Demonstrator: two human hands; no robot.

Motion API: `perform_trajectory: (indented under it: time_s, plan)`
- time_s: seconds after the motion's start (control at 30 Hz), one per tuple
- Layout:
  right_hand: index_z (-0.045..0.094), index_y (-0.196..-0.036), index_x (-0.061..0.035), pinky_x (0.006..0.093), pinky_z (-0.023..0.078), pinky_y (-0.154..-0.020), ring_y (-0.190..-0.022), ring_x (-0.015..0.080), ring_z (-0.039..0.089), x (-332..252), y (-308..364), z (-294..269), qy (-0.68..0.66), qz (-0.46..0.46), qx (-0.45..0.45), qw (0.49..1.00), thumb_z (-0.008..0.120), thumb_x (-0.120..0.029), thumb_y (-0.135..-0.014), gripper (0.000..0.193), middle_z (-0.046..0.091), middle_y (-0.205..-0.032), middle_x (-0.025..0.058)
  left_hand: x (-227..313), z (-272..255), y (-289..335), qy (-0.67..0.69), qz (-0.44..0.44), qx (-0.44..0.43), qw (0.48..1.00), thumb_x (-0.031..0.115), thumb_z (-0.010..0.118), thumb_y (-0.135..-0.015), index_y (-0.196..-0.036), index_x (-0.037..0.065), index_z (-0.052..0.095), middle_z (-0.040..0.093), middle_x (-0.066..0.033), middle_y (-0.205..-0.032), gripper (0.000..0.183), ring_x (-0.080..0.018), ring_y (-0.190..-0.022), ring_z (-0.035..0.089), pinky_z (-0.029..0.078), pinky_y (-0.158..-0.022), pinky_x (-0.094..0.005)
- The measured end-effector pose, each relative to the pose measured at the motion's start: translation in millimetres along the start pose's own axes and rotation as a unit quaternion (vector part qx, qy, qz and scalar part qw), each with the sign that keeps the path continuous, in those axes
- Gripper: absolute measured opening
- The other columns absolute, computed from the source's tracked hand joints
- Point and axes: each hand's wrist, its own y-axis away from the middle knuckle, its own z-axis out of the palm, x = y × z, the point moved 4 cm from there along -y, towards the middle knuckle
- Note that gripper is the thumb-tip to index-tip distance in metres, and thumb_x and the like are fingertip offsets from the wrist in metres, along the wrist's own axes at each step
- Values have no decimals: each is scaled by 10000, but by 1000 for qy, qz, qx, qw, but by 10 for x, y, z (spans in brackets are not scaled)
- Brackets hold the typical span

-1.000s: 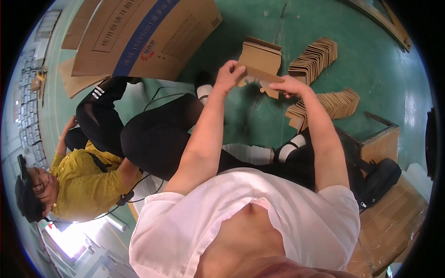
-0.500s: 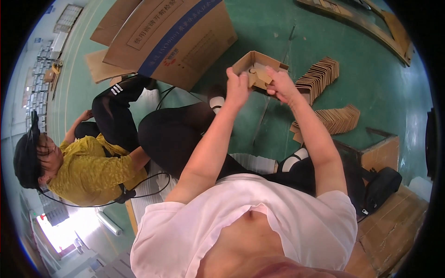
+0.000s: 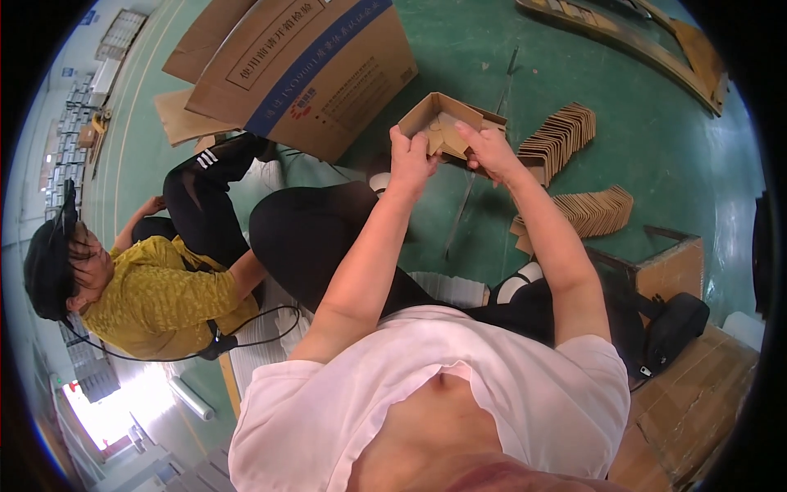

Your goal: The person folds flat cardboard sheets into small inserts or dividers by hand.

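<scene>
A small, shallow cardboard box (image 3: 443,105) is held out in front of me, above the green floor. Its walls stand up, and cut flaps show inside at the near side. My left hand (image 3: 412,161) grips the near left corner, fingers closed on the cardboard. On the near right side, my right hand (image 3: 490,154) holds the wall and a folded flap, with the thumb pressing inward. My hands cover part of the near wall. Just right of the box, a fanned row of folded cardboard pieces (image 3: 561,139) rests on the floor, with a second row (image 3: 586,213) nearer me.
A large printed carton with a blue stripe (image 3: 336,74) stands at the far left. A co-worker in a yellow top (image 3: 164,299) sits to my left. A black bag (image 3: 676,332) and brown cardboard (image 3: 693,402) lie at my right. A yellowish frame (image 3: 623,37) lies far right.
The box has shifted slightly left. My left hand has moved a little lower along the near corner, and my right thumb has pushed the flap further inward.
</scene>
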Motion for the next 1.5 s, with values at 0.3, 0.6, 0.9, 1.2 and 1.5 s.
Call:
perform_trajectory:
  time_s: [0.3, 0.6, 0.9, 1.2, 1.5]
  plan:
    - [554, -811, -19, 227, 394, -464, -490, 94, 465, -93, 32, -120, 317, 112, -73, 939, 592, -426, -802, 409, 493, -581, 23, -214, -257, -150, -163, 73, 52, 982, 139, 426, -868, -1075, 30, 344, 512, -89, -723, 248, -116, -499, 479, 384, -408, -246]
    - [528, -760, -14, 304, 425, -588, -617, 183, 503, -240, -36, -493, 525, -76, -102, 841, 646, -236, -679, 264, 526, -655, 89, -559, -7, 23, -330, 52, -69, 940, 165, 498, -863, -1099, 21, 392, 564, -95, -824, 296, -130, -617, 553, 451, -527, -261]
    - [616, -747, 7, 397, 496, -686, -776, 337, 609, 962, -1, -1854, 657, 98, 23, 748, 563, -104, -652, 155, 619, -802, 188, -949, -36, -42, -423, 4, -135, 896, 220, 558, -826, -1116, 39, 453, 608, -144, -916, 357, -252, -829, 602, 463, -764, -341]
    - [532, -893, -24, 437, 474, -737, -860, 355, 576, 1207, 63, -2098, 613, 69, 261, 742, 551, -177, -756, 206, 597, -890, 192, -991, 54, -23, -459, 20, -156, 874, 160, 557, -818, -1082, 16, 471, 604, -112, -868, 314, -167, -748, 604, 467, -713, -298]
    - [461, -1000, -33, 445, 486, -750, -911, 374, 573, 1290, 16, -2007, 613, 148, 292, 719, 447, -106, -851, 166, 546, -1009, 205, -1400, -251, -153, -472, -23, -135, 871, 187, 567, -800, -1041, 25, 499, 605, -114, -839, 298, -194, -730, 610, 470, -690, -309]
